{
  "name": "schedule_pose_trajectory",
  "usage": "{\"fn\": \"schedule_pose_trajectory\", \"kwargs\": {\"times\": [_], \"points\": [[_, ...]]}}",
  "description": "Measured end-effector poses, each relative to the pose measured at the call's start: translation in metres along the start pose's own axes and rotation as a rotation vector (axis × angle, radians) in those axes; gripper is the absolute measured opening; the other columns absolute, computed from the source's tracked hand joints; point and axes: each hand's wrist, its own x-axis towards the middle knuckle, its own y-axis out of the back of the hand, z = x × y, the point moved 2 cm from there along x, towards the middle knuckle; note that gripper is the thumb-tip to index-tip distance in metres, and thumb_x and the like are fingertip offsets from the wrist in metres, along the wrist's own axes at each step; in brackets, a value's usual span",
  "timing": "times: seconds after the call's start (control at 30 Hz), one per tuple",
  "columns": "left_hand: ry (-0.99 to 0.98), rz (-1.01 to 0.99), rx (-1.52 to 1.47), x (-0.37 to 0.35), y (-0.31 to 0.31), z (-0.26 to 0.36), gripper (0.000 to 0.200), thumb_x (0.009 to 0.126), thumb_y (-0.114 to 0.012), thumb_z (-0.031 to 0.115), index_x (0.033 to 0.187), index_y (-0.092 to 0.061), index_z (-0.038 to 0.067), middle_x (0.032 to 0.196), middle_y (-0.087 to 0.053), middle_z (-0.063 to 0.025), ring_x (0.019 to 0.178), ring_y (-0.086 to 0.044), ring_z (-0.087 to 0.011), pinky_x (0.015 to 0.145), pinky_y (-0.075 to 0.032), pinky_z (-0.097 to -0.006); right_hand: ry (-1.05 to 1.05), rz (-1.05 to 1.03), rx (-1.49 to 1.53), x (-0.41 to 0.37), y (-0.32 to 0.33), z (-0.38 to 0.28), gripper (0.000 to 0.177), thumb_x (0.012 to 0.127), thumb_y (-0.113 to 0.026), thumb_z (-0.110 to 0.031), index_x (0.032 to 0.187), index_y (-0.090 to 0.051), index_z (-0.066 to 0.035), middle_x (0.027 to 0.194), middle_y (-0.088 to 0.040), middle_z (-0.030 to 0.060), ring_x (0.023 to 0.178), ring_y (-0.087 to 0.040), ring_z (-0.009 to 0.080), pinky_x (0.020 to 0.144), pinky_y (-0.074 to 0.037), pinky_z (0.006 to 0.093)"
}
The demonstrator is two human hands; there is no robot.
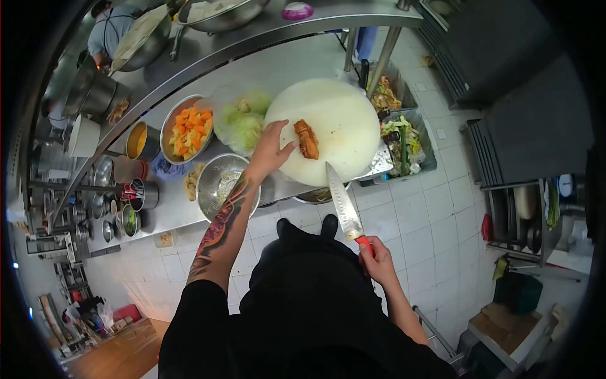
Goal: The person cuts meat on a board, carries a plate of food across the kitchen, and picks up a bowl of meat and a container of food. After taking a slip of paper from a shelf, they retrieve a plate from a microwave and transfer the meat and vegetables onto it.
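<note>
A browned piece of cooked meat [307, 139] lies on a round white cutting board [347, 120] on the steel counter. My left hand [272, 149] is at the board's left edge, thumb and fingers apart, beside the meat and holding nothing. In my right hand [377, 258] is the red handle of a kitchen knife [344, 205], held low in front of the counter. The blade points up and away from me, its tip at the near edge of the board. A steel bowl [225, 184] stands partly behind my left forearm.
Left of the board are a bag of lettuce [243, 123] and a bowl of orange and yellow chunks [188, 132]. Bins of food scraps [404, 142] stand on the right. A raised steel shelf [265, 31] runs across the back, holding pans and half an onion [297, 11]. A person [113, 31] stands far left.
</note>
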Motion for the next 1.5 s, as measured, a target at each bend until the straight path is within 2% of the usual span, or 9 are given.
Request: {"fn": "schedule_pose_trajectory", "kwargs": {"times": [0.1,0.2,0.4,0.63,0.87,0.93,1.17,1.33,1.5], "points": [[-0.237,0.038,0.19,0.007,0.005,0.026,0.074,0.084,-0.076,0.023,0.143,-0.038,-0.002,0.142,-0.043,-0.0252,0.13,-0.045,-0.0407,0.107,-0.041,-0.0443,-0.021,-0.018,0.018,0.004,-0.007,-0.008,0.028,0.101,-0.056,-0.027,0.114,-0.058,-0.003,0.065,-0.058,0.0016,0.045,-0.051,0.0088,0.041,-0.04,0.0261],[-0.248,-0.023,0.188,0.012,-0.01,0.025,0.079,0.082,-0.078,0.024,0.144,-0.037,-0.004,0.144,-0.041,-0.026,0.133,-0.041,-0.042,0.114,-0.033,-0.0438,-0.054,-0.019,0.068,0.016,-0.018,-0.007,0.029,0.102,-0.055,-0.028,0.115,-0.058,-0.002,0.065,-0.057,0.0018,0.044,-0.05,0.0089,0.04,-0.04,0.0262],[-0.173,-0.118,0.151,0.015,-0.019,0.022,0.085,0.077,-0.081,0.022,0.143,-0.036,-0.007,0.148,-0.035,-0.0245,0.136,-0.037,-0.0418,0.114,-0.033,-0.0426,-0.009,-0.042,0.204,0.069,-0.049,-0.01,0.029,0.103,-0.053,-0.028,0.115,-0.057,-0.002,0.065,-0.056,0.0019,0.04,-0.048,0.0088,0.037,-0.038,0.0251],[-0.234,-0.091,0.069,0.015,-0.022,0.007,0.083,0.078,-0.081,0.021,0.143,-0.037,-0.006,0.148,-0.036,-0.0247,0.136,-0.037,-0.0418,0.115,-0.033,-0.0423,0.081,-0.121,0.284,0.122,-0.069,-0.025,0.023,0.104,-0.05,-0.025,0.108,-0.056,-0.003,0.067,-0.055,0.0025,0.039,-0.045,0.0081,0.036,-0.036,0.0246],[-0.287,0.005,0.067,-0.014,-0.027,0.019,0.076,0.085,-0.072,0.018,0.147,-0.035,-0.005,0.153,-0.032,-0.0266,0.142,-0.032,-0.0414,0.118,-0.027,-0.0413,0.096,-0.111,0.208,0.1,-0.063,-0.029,0.026,0.103,-0.053,-0.024,0.116,-0.058,-0.002,0.068,-0.056,0.0026,0.041,-0.048,0.0083,0.038,-0.038,0.0251],[-0.298,0.069,0.033,-0.038,-0.02,0.038,0.072,0.086,-0.069,0.018,0.145,-0.036,-0.006,0.152,-0.031,-0.0291,0.141,-0.032,-0.0443,0.116,-0.028,-0.0461,0.103,-0.097,0.144,0.076,-0.06,-0.034,0.025,0.102,-0.054,-0.024,0.115,-0.058,-0.002,0.068,-0.057,0.0024,0.042,-0.049,0.0081,0.039,-0.039,0.0247],[-0.065,0.329,0.045,-0.182,0.052,0.032,0.076,0.086,-0.071,0.02,0.148,-0.035,-0.003,0.154,-0.031,-0.0252,0.138,-0.036,-0.043,0.115,-0.03,-0.046,0.112,-0.294,-0.183,0.008,-0.108,-0.088,0.023,0.1,-0.057,-0.022,0.11,-0.06,-0.001,0.066,-0.058,0.0018,0.044,-0.052,0.0087,0.042,-0.042,0.0257],[0.083,0.638,0.036,-0.324,0.133,-0.023,0.05,0.083,-0.074,0.017,0.124,-0.05,0.001,0.147,-0.036,-0.0339,0.133,-0.04,-0.0479,0.11,-0.034,-0.0469,0.134,-0.58,-0.353,-0.003,-0.235,-0.093,0.022,0.1,-0.056,-0.02,0.111,-0.06,-0.001,0.066,-0.058,0.0016,0.044,-0.051,0.0084,0.042,-0.041,0.0258],[0.188,0.824,0.199,-0.472,0.23,-0.091,0.04,0.082,-0.073,0.017,0.114,-0.054,0.003,0.146,-0.035,-0.0352,0.132,-0.039,-0.0511,0.109,-0.035,-0.0492,0.15,-0.841,-0.349,-0.023,-0.41,-0.096,0.023,0.101,-0.055,-0.018,0.115,-0.059,-0.001,0.068,-0.057,0.0023,0.044,-0.049,0.0076,0.041,-0.039,0.0242]]}}
